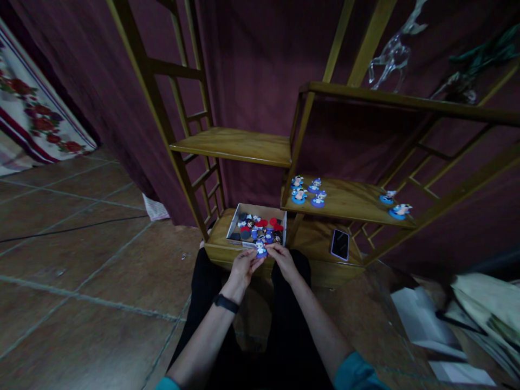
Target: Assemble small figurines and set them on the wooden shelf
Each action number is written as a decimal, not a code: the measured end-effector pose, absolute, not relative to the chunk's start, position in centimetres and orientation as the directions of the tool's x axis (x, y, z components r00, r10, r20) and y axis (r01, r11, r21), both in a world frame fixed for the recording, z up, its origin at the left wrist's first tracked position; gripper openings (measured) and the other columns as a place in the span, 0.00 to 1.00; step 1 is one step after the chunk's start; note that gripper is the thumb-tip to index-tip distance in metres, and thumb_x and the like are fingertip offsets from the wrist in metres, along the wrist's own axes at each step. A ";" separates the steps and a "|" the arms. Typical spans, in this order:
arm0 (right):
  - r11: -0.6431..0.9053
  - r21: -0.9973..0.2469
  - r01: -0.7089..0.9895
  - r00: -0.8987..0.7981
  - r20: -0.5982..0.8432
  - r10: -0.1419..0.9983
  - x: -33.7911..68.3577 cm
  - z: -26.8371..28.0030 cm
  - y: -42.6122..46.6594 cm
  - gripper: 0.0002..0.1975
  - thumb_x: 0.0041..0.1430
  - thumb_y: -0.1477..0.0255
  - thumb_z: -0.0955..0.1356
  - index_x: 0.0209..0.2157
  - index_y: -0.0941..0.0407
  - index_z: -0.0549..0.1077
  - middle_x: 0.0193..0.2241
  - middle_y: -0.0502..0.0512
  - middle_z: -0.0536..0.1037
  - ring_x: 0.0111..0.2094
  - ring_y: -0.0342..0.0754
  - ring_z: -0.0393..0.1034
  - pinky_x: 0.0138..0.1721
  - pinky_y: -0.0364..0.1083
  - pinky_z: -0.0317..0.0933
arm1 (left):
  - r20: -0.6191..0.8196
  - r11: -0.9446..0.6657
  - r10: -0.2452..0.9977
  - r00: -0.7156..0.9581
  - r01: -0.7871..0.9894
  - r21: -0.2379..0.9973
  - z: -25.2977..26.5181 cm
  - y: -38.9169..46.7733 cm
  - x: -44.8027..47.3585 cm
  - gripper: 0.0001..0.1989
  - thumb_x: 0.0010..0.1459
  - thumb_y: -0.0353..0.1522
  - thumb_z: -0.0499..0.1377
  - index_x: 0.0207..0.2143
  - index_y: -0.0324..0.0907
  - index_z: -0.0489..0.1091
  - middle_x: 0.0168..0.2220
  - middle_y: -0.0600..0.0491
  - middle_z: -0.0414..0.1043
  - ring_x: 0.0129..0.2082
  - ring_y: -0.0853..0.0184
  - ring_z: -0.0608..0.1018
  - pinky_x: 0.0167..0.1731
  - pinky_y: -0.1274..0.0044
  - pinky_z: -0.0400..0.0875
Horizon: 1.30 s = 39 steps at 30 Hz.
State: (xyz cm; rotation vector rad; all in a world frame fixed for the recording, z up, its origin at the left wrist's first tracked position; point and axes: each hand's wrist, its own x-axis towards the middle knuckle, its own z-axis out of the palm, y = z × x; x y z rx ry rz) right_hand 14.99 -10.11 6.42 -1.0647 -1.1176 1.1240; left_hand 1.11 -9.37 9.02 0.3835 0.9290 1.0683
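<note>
Between my two hands, just in front of the box, is a small purple-and-white figurine on a purple base. My left hand grips it from the left with bent fingers. From the other side, the fingers of my right hand pinch its edge. Behind it a cardboard box sits on the lowest shelf, filled with several more figurines in red, black, blue and white. On the middle shelf, up to the right, stand purple figurines and blue-based figurines.
Two more figurines stand at that shelf's right end. A phone lies on the lower shelf. A glass deer stands on the top right shelf. White boxes or papers lie on the floor at right; a cable crosses the left floor.
</note>
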 end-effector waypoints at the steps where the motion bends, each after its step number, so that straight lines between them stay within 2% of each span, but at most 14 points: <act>1: 0.123 -0.982 -0.143 0.106 0.108 0.989 15.0 6.6 -10.3 0.12 0.48 0.61 0.68 0.30 0.53 0.76 0.30 0.50 0.76 0.34 0.47 0.70 0.38 0.46 0.63 | -0.454 0.463 0.875 0.171 -0.575 0.675 9.2 -9.5 1.3 0.03 0.52 0.21 0.57 0.29 0.33 0.69 0.25 0.47 0.75 0.23 0.69 0.78 0.30 0.78 0.75; 8: 0.021 -0.948 -0.318 0.163 -0.033 0.986 15.0 8.2 -11.7 0.12 0.44 0.61 0.70 0.28 0.54 0.74 0.29 0.51 0.76 0.32 0.47 0.69 0.35 0.45 0.64 | -0.452 0.504 0.858 0.244 -0.573 0.646 10.8 -10.5 2.0 0.02 0.51 0.22 0.59 0.29 0.33 0.70 0.25 0.46 0.75 0.24 0.68 0.78 0.31 0.76 0.76; 15: 0.032 -0.938 -0.346 0.170 -0.029 0.985 14.7 10.5 -12.8 0.10 0.43 0.62 0.70 0.25 0.55 0.73 0.25 0.50 0.75 0.29 0.46 0.68 0.31 0.44 0.63 | -0.432 0.506 0.860 0.271 -0.561 0.656 12.0 -11.3 1.8 0.03 0.53 0.21 0.57 0.29 0.33 0.69 0.24 0.46 0.75 0.24 0.68 0.78 0.30 0.78 0.76; 25: 0.039 -0.973 -0.229 0.161 0.001 0.987 15.8 9.3 -12.1 0.11 0.47 0.61 0.69 0.29 0.54 0.72 0.29 0.50 0.75 0.32 0.47 0.69 0.33 0.44 0.63 | -0.459 0.499 0.858 0.230 -0.588 0.637 11.3 -10.4 3.1 0.03 0.50 0.22 0.60 0.29 0.34 0.69 0.23 0.49 0.74 0.21 0.69 0.77 0.27 0.77 0.75; 29: 0.084 -0.979 -0.186 0.180 0.050 0.982 16.7 9.3 -11.7 0.13 0.50 0.62 0.67 0.36 0.53 0.73 0.36 0.52 0.76 0.37 0.49 0.70 0.39 0.47 0.64 | -0.435 0.478 0.873 0.221 -0.566 0.672 10.8 -10.2 3.8 0.04 0.50 0.23 0.60 0.31 0.35 0.70 0.24 0.48 0.75 0.22 0.69 0.77 0.27 0.77 0.75; 32: 0.129 -0.984 -0.123 0.165 0.108 0.980 17.4 9.7 -11.3 0.17 0.50 0.62 0.67 0.41 0.52 0.72 0.39 0.53 0.76 0.41 0.50 0.69 0.43 0.49 0.63 | -0.431 0.429 0.891 0.145 -0.580 0.693 10.9 -10.2 4.3 0.06 0.48 0.23 0.62 0.31 0.36 0.69 0.25 0.50 0.75 0.22 0.70 0.77 0.27 0.78 0.74; 35: 0.168 -0.982 -0.082 0.124 0.157 0.980 17.9 9.8 -11.0 0.18 0.48 0.62 0.68 0.43 0.51 0.72 0.41 0.53 0.76 0.44 0.51 0.69 0.47 0.50 0.62 | -0.443 0.410 0.891 0.095 -0.589 0.697 10.9 -10.2 4.6 0.09 0.46 0.23 0.63 0.32 0.37 0.69 0.25 0.51 0.75 0.22 0.70 0.77 0.26 0.78 0.74; 39: 0.182 -0.983 -0.029 0.120 0.178 0.977 18.3 9.1 -10.8 0.18 0.48 0.63 0.69 0.43 0.51 0.73 0.42 0.52 0.76 0.44 0.50 0.69 0.48 0.51 0.61 | -0.479 0.469 0.864 0.157 -0.596 0.652 10.5 -10.3 4.8 0.05 0.48 0.23 0.62 0.29 0.35 0.69 0.23 0.50 0.74 0.22 0.70 0.77 0.27 0.78 0.74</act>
